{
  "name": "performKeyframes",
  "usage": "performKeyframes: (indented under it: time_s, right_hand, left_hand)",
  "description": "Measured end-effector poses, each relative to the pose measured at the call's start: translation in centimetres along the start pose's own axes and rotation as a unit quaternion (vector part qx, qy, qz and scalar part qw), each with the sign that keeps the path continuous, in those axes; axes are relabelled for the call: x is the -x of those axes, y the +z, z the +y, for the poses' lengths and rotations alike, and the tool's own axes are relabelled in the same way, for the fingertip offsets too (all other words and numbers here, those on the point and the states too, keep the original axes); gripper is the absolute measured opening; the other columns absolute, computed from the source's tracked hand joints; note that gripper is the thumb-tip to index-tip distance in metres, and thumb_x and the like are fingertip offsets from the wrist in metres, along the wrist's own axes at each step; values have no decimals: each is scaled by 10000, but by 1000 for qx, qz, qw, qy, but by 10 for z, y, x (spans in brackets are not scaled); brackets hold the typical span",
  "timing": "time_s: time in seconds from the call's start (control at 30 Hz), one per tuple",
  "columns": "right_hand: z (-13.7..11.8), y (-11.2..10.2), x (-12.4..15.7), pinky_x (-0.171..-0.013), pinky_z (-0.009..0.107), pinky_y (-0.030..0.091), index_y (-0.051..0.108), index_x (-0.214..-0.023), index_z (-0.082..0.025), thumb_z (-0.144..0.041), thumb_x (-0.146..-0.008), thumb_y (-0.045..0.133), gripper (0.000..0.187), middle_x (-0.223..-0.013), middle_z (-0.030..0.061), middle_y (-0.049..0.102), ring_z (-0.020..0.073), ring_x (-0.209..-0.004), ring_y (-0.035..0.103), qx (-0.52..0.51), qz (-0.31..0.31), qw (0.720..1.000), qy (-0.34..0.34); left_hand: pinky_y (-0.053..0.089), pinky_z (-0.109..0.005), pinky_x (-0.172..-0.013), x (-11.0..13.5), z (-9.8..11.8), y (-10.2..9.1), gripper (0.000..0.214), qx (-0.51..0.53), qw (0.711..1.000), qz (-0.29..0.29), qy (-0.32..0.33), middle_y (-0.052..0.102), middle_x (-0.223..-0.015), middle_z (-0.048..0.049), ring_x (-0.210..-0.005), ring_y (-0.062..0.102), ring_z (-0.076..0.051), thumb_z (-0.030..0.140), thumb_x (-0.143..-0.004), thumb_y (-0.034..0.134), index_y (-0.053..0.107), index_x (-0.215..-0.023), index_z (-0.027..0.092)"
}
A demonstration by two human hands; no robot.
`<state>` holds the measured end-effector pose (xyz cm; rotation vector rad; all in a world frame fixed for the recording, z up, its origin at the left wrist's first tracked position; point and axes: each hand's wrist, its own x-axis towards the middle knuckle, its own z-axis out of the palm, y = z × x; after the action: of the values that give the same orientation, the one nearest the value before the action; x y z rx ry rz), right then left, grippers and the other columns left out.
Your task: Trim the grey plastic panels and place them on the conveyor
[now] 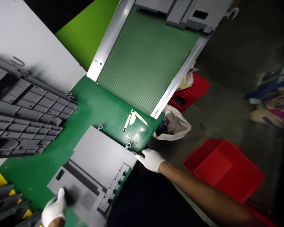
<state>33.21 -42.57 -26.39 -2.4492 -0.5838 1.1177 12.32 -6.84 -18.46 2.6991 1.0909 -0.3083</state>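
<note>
Grey panel (97, 157): flat on the green table (92, 104).
Left hand (54, 210), white-gloved: resting on the panel's near corner; blurred, so I cannot tell its grip.
Right hand (151, 160), white-gloved: closed around a small tool (140, 154) at the panel's far corner.
Pale offcuts (133, 119): just beyond the panel.

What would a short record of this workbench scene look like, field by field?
Left hand: white-gloved, blurred, resting on the flat grey plastic panel
Right hand: white-gloved, gripping a small red-and-black tool at the panel edge
Surface: green table
Offcuts: pale plastic strips on the table
Beyond: ribbed green conveyor belt
Floor: red plastic crate
</note>
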Motion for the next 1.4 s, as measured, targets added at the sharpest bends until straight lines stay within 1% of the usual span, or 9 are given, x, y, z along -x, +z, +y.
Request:
performKeyframes:
  time_s: [0.17, 0.3, 0.53, 0.83, 0.9, 1.0, 1.1, 1.27, 1.4]
  right_hand:
    - [-13, -3, -10, -806, 371, 468, 714, -1003, -181, -684, -987, 321, 639, -1026, 158, 735, 295, -961, 698, 29, -8, 999, -10]
    - [-14, -2, -16, -795, 381, 479, 722, -1006, -187, -693, -982, 316, 649, -1015, 158, 741, 305, -951, 703, 44, 0, 999, -20]
    - [-13, 0, -12, -808, 381, 482, 727, -1010, -174, -684, -985, 319, 653, -1015, 162, 744, 305, -960, 701, 42, 4, 999, 6]
    - [-30, -11, -26, -841, 412, 502, 732, -1084, -146, -671, -990, 304, 683, -1092, 209, 747, 343, -999, 710, 57, -41, 998, 1]
    - [-31, -10, -27, -832, 417, 510, 734, -1070, -137, -656, -998, 296, 683, -1068, 215, 752, 351, -991, 717, 68, -42, 997, -6]
    - [-31, -10, -27, -818, 428, 520, 733, -1061, -110, -630, -1010, 295, 682, -1017, 226, 757, 364, -964, 728, 87, -31, 995, -26]
    - [-32, -9, -27, -810, 429, 529, 731, -1054, -85, -611, -1019, 297, 683, -984, 239, 757, 363, -932, 737, 97, -26, 994, -36]
    - [-35, -7, -28, -802, 427, 541, 725, -1057, -73, -574, -1037, 306, 653, -982, 248, 755, 356, -927, 744, 113, -16, 993, -33]
    - [-35, -7, -29, -781, 430, 544, 726, -1065, -65, -594, -1037, 286, 688, -989, 256, 751, 364, -920, 743, 113, -16, 993, -31]
  left_hand:
    - [529, -504, -954, -44, 38, 15, 410, 33, 991, 104, -76, 725, -1029, -135, -1088, 638, -369, 527, -837, 533, 723, -1009, 207]
    - [476, -460, -1079, -74, 92, 32, 438, 77, 989, 109, 59, 721, -1151, -158, -1193, 617, -333, 530, -934, 489, 723, -1035, 174]
    - [507, -396, -995, -99, 179, 45, 354, 127, 963, 40, 236, 747, -1090, -102, -1032, 680, -261, 463, -995, 494, 742, -989, 211]
    - [497, -353, -1018, -109, 199, 71, 349, 179, 955, -23, 237, 741, -1086, -100, -1026, 675, -239, 441, -968, 502, 743, -927, 192]
    - [488, -346, -1003, -109, 207, 72, 375, 174, 937, -78, 294, 736, -1087, -97, -1011, 667, -234, 468, -979, 485, 743, -968, 196]
    - [502, -312, -848, -113, 227, 76, 466, 132, 876, -283, 369, 721, -913, -64, -827, 638, -203, 578, -965, 465, 725, -880, 201]
    - [448, -283, -647, -125, 248, 88, 557, 66, 816, -459, 345, 611, -652, -10, -599, 497, -151, 718, -850, 544, 633, -669, 199]
    - [399, -303, -598, -140, 264, 106, 534, -5, 827, -465, 316, 556, -542, 0, -532, 418, -140, 710, -732, 670, 578, -567, 211]
    - [416, -300, -619, -130, 251, 103, 468, 51, 847, -423, 317, 627, -639, -28, -582, 501, -149, 640, -780, 674, 669, -654, 189]
